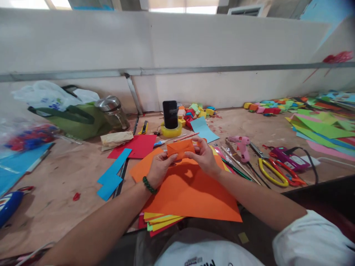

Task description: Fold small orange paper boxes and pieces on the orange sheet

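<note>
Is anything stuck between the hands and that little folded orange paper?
Nothing visible is. The left hand and right hand both touch the folded orange paper directly, above the big orange sheet.

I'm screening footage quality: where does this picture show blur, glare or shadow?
Head view: bright patches washed out at the top; red-and-blue bundle at far left smeared; hands and folded orange paper fairly clear; soft shadow on the orange sheet.
</note>
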